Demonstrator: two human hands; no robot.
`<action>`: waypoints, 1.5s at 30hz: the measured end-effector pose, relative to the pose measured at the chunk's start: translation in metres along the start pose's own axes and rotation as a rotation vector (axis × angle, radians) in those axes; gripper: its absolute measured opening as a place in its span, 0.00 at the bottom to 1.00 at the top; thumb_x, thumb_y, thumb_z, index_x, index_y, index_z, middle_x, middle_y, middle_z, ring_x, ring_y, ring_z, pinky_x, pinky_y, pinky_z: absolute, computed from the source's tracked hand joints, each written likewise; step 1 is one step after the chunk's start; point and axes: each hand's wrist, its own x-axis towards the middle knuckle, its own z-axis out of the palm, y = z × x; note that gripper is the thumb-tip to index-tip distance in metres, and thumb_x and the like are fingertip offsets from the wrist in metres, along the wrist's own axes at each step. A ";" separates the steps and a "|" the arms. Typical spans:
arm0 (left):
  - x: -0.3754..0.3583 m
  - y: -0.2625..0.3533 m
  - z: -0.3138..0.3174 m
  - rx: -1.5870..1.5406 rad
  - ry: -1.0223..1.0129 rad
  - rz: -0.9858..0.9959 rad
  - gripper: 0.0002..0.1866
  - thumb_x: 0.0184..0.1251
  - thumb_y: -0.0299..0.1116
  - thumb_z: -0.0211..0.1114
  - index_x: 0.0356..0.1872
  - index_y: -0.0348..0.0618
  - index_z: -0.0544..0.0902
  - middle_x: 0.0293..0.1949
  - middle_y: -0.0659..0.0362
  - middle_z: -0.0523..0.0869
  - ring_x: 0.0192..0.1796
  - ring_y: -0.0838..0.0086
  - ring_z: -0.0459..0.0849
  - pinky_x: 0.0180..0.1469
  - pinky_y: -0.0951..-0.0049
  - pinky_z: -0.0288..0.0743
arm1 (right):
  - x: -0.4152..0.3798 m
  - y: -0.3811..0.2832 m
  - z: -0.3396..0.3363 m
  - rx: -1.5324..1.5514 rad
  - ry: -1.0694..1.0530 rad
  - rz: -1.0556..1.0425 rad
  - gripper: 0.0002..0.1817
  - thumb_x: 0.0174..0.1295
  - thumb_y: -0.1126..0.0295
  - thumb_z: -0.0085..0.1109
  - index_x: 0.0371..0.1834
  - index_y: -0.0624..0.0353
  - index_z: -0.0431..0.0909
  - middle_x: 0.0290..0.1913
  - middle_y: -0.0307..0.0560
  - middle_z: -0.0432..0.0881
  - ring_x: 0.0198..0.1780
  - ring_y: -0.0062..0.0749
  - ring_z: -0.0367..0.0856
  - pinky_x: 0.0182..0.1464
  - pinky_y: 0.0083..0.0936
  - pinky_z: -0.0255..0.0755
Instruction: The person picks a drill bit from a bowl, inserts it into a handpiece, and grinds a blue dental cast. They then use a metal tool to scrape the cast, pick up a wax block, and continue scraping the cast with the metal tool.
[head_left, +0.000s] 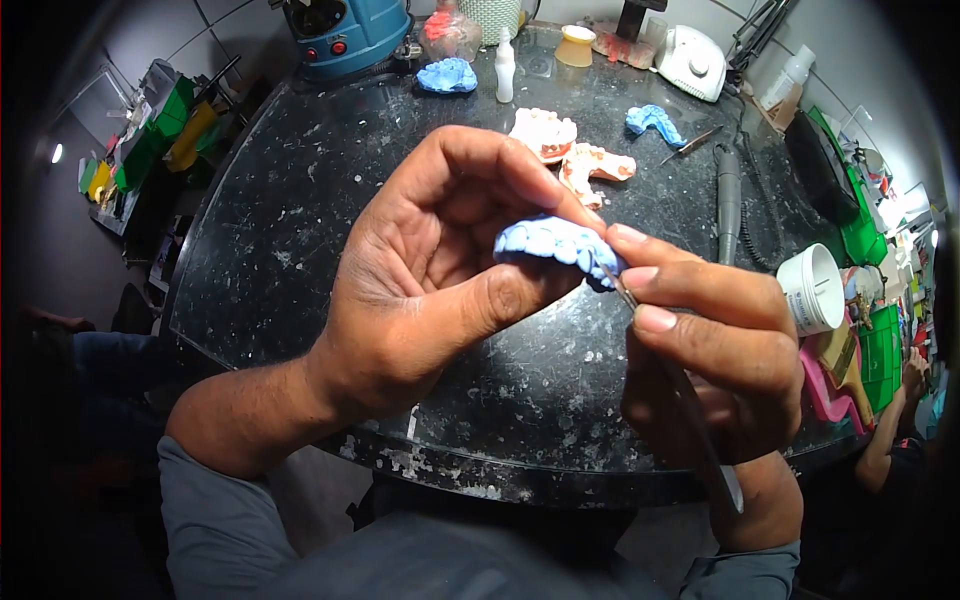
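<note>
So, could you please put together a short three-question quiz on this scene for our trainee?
1. What does the left hand hold?
A) a white bottle
B) a blue row of model teeth
C) a white tub

2. True or false: the right hand is empty.

3. Fill in: in the picture, the grey handpiece lies to the ____ of the pale dental models.

Key:
1. B
2. False; it holds a slim metal tool.
3. right
</note>
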 end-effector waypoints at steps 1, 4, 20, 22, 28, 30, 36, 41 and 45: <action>0.000 -0.001 0.000 0.003 -0.010 0.014 0.22 0.60 0.19 0.65 0.54 0.40 0.68 0.49 0.50 0.78 0.58 0.68 0.79 0.64 0.68 0.74 | 0.000 0.000 0.000 -0.002 -0.005 0.001 0.10 0.64 0.81 0.62 0.42 0.64 0.70 0.42 0.60 0.79 0.46 0.55 0.87 0.51 0.43 0.86; 0.000 -0.001 0.001 -0.031 0.006 0.006 0.21 0.60 0.18 0.65 0.52 0.40 0.68 0.49 0.50 0.78 0.59 0.69 0.79 0.63 0.69 0.75 | 0.000 0.000 0.000 -0.006 -0.006 0.004 0.10 0.64 0.81 0.62 0.42 0.64 0.70 0.42 0.60 0.79 0.46 0.55 0.87 0.51 0.43 0.86; -0.003 0.001 -0.005 0.299 -0.005 0.134 0.21 0.58 0.20 0.69 0.51 0.37 0.71 0.47 0.53 0.77 0.53 0.74 0.78 0.58 0.73 0.76 | -0.002 -0.005 -0.004 0.093 -0.013 0.014 0.12 0.65 0.81 0.60 0.45 0.62 0.66 0.45 0.57 0.75 0.49 0.54 0.86 0.55 0.44 0.83; -0.003 0.002 -0.005 0.372 -0.037 0.185 0.21 0.58 0.19 0.68 0.52 0.36 0.71 0.47 0.52 0.77 0.54 0.74 0.78 0.58 0.73 0.75 | 0.000 -0.007 -0.004 0.103 -0.064 0.016 0.12 0.65 0.82 0.60 0.45 0.63 0.67 0.45 0.60 0.76 0.48 0.54 0.86 0.51 0.42 0.86; -0.004 0.003 -0.004 0.417 -0.031 0.267 0.22 0.58 0.17 0.67 0.52 0.35 0.71 0.48 0.51 0.79 0.54 0.71 0.79 0.59 0.71 0.75 | -0.005 -0.002 -0.003 0.116 -0.056 0.015 0.14 0.67 0.70 0.64 0.45 0.66 0.69 0.44 0.61 0.77 0.48 0.54 0.86 0.50 0.42 0.86; -0.004 0.003 -0.007 0.436 -0.047 0.262 0.21 0.59 0.17 0.67 0.53 0.34 0.71 0.49 0.50 0.80 0.55 0.70 0.80 0.60 0.70 0.76 | -0.005 0.000 -0.005 0.127 -0.068 0.012 0.16 0.67 0.67 0.64 0.46 0.67 0.69 0.44 0.61 0.77 0.48 0.54 0.86 0.50 0.42 0.86; -0.005 0.004 -0.005 0.411 -0.016 0.174 0.20 0.65 0.23 0.66 0.57 0.30 0.74 0.53 0.45 0.82 0.58 0.66 0.82 0.62 0.67 0.77 | -0.005 0.004 -0.006 0.168 -0.069 -0.005 0.22 0.67 0.59 0.64 0.46 0.67 0.69 0.45 0.62 0.76 0.47 0.51 0.86 0.52 0.45 0.85; -0.005 0.005 -0.003 0.399 0.030 0.049 0.21 0.69 0.27 0.65 0.60 0.29 0.76 0.56 0.44 0.82 0.60 0.66 0.82 0.63 0.68 0.78 | -0.005 0.002 -0.005 0.115 -0.069 0.009 0.23 0.67 0.56 0.63 0.47 0.67 0.69 0.45 0.62 0.76 0.49 0.51 0.85 0.55 0.48 0.83; -0.005 0.011 -0.003 0.488 0.037 -0.017 0.21 0.70 0.27 0.64 0.61 0.29 0.75 0.57 0.44 0.82 0.61 0.67 0.82 0.63 0.69 0.78 | -0.003 -0.002 -0.004 0.124 -0.068 0.062 0.13 0.67 0.72 0.61 0.46 0.66 0.69 0.45 0.62 0.76 0.48 0.51 0.85 0.55 0.48 0.83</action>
